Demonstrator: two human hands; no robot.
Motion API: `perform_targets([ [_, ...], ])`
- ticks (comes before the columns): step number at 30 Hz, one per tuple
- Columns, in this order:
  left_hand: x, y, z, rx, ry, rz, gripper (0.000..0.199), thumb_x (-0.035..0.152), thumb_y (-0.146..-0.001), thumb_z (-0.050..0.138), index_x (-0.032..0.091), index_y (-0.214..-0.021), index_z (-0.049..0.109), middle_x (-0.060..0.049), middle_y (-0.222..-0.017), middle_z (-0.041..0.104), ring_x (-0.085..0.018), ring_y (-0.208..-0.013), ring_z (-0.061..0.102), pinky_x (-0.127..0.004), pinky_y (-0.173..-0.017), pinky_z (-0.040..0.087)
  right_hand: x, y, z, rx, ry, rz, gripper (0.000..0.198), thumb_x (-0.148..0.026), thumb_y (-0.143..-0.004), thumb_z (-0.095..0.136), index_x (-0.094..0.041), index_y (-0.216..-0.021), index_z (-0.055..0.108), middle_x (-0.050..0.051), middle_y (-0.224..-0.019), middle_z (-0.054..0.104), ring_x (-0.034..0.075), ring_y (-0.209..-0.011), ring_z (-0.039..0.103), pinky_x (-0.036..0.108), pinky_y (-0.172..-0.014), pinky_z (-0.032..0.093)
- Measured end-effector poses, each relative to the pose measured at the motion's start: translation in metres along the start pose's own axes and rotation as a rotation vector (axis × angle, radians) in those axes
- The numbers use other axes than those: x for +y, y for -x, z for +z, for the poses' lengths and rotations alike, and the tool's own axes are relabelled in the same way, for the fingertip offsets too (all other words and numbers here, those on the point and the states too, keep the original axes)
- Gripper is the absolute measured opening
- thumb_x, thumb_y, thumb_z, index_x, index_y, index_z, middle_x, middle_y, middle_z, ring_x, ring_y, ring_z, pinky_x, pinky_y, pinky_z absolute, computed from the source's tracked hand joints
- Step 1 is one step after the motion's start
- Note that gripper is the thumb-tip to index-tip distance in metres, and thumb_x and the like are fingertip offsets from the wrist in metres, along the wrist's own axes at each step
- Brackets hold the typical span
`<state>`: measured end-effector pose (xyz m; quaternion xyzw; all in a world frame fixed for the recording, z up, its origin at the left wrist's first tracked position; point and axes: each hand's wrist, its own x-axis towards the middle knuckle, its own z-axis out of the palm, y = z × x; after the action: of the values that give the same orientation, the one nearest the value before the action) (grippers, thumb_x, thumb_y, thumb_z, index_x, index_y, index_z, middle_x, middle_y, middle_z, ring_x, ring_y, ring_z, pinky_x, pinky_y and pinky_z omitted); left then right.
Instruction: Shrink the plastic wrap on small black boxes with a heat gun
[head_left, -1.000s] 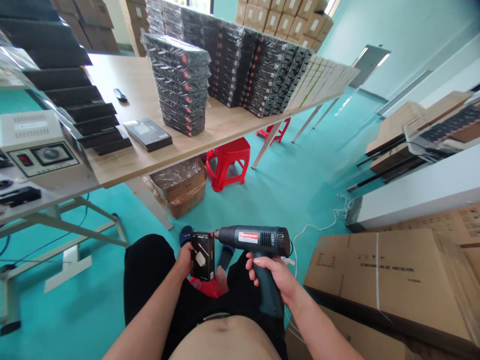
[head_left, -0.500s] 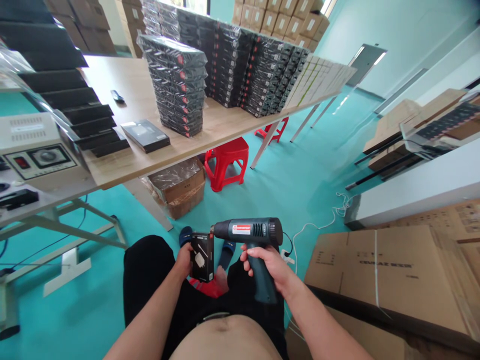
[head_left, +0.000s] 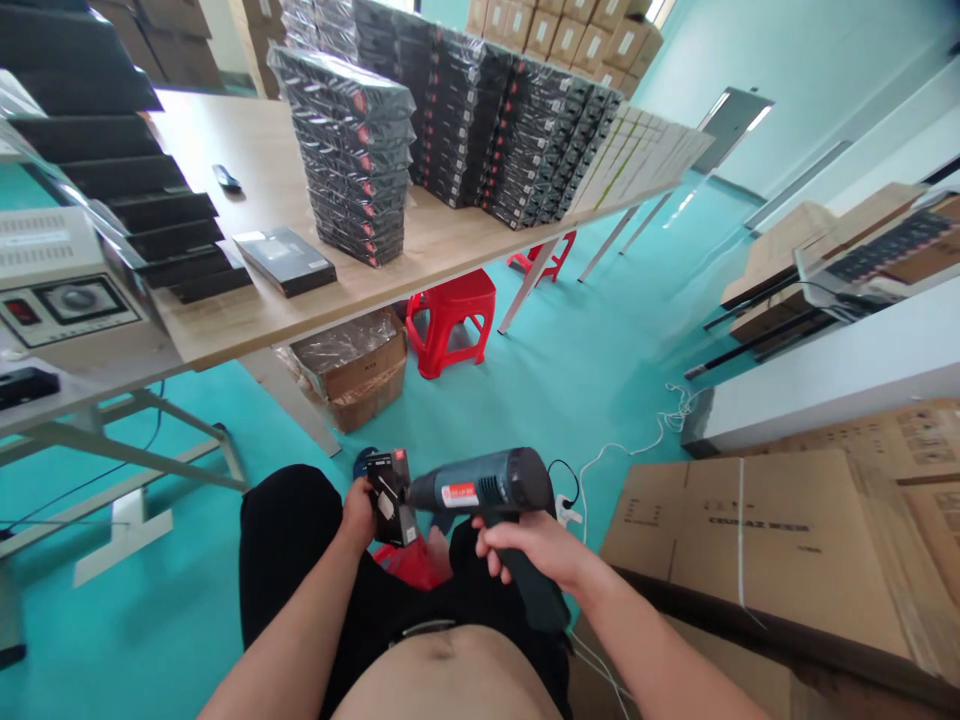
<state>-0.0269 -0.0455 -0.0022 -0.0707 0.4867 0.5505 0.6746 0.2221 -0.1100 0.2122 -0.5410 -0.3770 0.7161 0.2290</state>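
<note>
My left hand [head_left: 360, 513] grips a small black retail box [head_left: 388, 497] by its left edge, holding it up between my knees. A picture of a white charger and a red corner mark show on the box. In my right hand [head_left: 525, 545] is a dark green heat gun [head_left: 480, 483], my fingers wrapped round its handle. Its nozzle points left and sits at the right side of the box; whether it touches cannot be made out.
On the wooden table [head_left: 277, 320] stand film-wrapped black boxes [head_left: 352, 165], one flat black box [head_left: 285, 260] and a beige machine [head_left: 67, 290]. A red stool [head_left: 454, 315] and an open carton [head_left: 360, 370] are below. Large cartons [head_left: 750, 530] and a white cable [head_left: 630, 450] lie right.
The heat gun has shifted down and left along the box's right side, its body now tilted. The box has turned and tilted slightly in my left hand.
</note>
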Motion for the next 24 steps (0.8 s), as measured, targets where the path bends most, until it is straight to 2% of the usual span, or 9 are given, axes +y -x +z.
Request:
perform_targets([
  [3,0.002,0.002,0.000,0.012,-0.018,0.049,0.007,0.016,-0.066,0.048,0.019,-0.068,0.054,0.001,-0.051,0.057,-0.017,-0.048,0.059,-0.028,-0.052,0.051,-0.008,-0.008,0.008,0.039,-0.019,-0.053,0.025,-0.030,-0.072,0.065,-0.013,-0.091,0.070,0.004,-0.069,0.070,0.015,-0.057,0.061,0.026,-0.051,0.048],
  [6,0.007,0.006,0.000,-0.010,-0.033,0.055,0.010,0.020,-0.072,0.046,0.018,-0.067,0.056,-0.001,-0.050,0.056,-0.017,-0.047,0.058,-0.028,-0.050,0.050,-0.007,0.004,0.005,-0.103,0.070,0.021,0.021,-0.025,-0.069,0.067,-0.013,-0.086,0.071,0.004,-0.067,0.069,0.014,-0.053,0.060,0.025,-0.049,0.047],
  [9,0.016,0.015,0.000,-0.091,-0.061,-0.008,0.025,0.035,-0.081,0.047,0.015,-0.080,0.062,-0.004,-0.058,0.061,-0.019,-0.050,0.060,-0.030,-0.047,0.050,0.006,0.023,-0.008,-0.226,0.062,0.119,0.026,-0.022,-0.069,0.068,-0.012,-0.092,0.070,0.006,-0.073,0.070,0.014,-0.055,0.062,0.023,-0.048,0.045],
  [11,0.023,0.023,0.001,-0.218,-0.044,-0.127,0.042,0.051,-0.082,0.049,0.014,-0.097,0.064,-0.009,-0.072,0.067,-0.024,-0.061,0.065,-0.035,-0.051,0.052,0.016,0.028,-0.018,-0.197,-0.022,0.139,0.028,-0.023,-0.071,0.066,-0.011,-0.096,0.069,0.007,-0.077,0.070,0.015,-0.057,0.063,0.024,-0.050,0.047],
  [13,0.030,0.032,0.004,-0.372,0.022,-0.259,0.059,0.063,-0.080,0.049,0.014,-0.111,0.061,-0.016,-0.093,0.069,-0.031,-0.081,0.068,-0.043,-0.062,0.055,0.027,0.026,-0.029,-0.115,-0.140,0.118,0.029,-0.025,-0.074,0.064,-0.011,-0.098,0.068,0.008,-0.079,0.070,0.015,-0.058,0.063,0.023,-0.049,0.047],
  [16,0.036,0.044,0.011,-0.535,0.130,-0.325,0.073,0.069,-0.078,0.049,0.014,-0.125,0.054,-0.021,-0.117,0.063,-0.037,-0.105,0.062,-0.052,-0.079,0.052,0.040,0.010,-0.040,0.032,-0.419,0.089,0.028,-0.027,-0.077,0.061,-0.011,-0.100,0.066,0.006,-0.080,0.068,0.013,-0.061,0.062,0.020,-0.050,0.047],
  [20,0.037,0.051,0.016,-0.609,0.149,-0.341,0.066,0.057,-0.083,0.050,0.013,-0.132,0.049,-0.021,-0.122,0.061,-0.037,-0.112,0.059,-0.054,-0.088,0.048,0.052,-0.012,-0.047,0.100,-0.795,0.108,0.026,-0.027,-0.080,0.060,-0.012,-0.100,0.065,0.004,-0.081,0.067,0.009,-0.063,0.060,0.017,-0.052,0.049],
  [24,0.035,0.048,0.011,-0.634,0.128,-0.426,0.060,0.049,-0.086,0.048,0.011,-0.132,0.049,-0.020,-0.121,0.063,-0.036,-0.113,0.058,-0.054,-0.092,0.046,0.056,-0.024,-0.046,0.073,-0.905,0.102,0.026,-0.024,-0.080,0.060,-0.011,-0.102,0.061,0.004,-0.082,0.067,0.010,-0.063,0.060,0.018,-0.052,0.050],
])
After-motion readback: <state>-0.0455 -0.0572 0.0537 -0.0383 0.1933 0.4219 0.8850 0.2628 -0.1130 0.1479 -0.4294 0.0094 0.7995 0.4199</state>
